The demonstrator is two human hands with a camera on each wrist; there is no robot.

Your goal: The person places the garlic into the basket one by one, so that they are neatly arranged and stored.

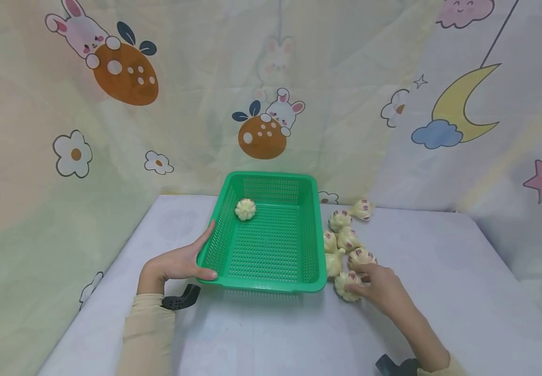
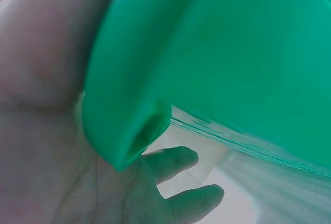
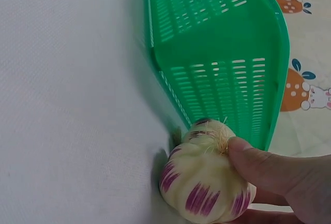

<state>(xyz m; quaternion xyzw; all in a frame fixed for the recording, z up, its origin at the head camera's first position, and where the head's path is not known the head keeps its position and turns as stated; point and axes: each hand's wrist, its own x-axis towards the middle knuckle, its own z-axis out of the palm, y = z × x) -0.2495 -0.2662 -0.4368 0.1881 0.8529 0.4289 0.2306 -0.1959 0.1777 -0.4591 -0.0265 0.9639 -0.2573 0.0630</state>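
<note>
A green plastic basket (image 1: 271,286) with slotted walls stands mid-table, one garlic bulb (image 1: 245,209) inside near its far left corner. My left hand (image 1: 181,262) grips the basket's near left corner between thumb and fingers; in the left wrist view that corner (image 2: 124,131) lies against the palm. To the right of the basket, my right hand (image 1: 383,287) pinches a white, purple-streaked garlic bulb (image 1: 346,286). In the right wrist view, the thumb presses this bulb (image 3: 207,177) beside its root tuft, and the other fingers are partly hidden behind it.
Several more garlic bulbs (image 1: 348,239) lie along the basket's right side, the farthest bulb (image 1: 362,209) near the back edge. The white table (image 1: 271,339) meets a printed cloth backdrop (image 1: 195,104) behind. Black wrist straps (image 1: 181,298) sit on both arms.
</note>
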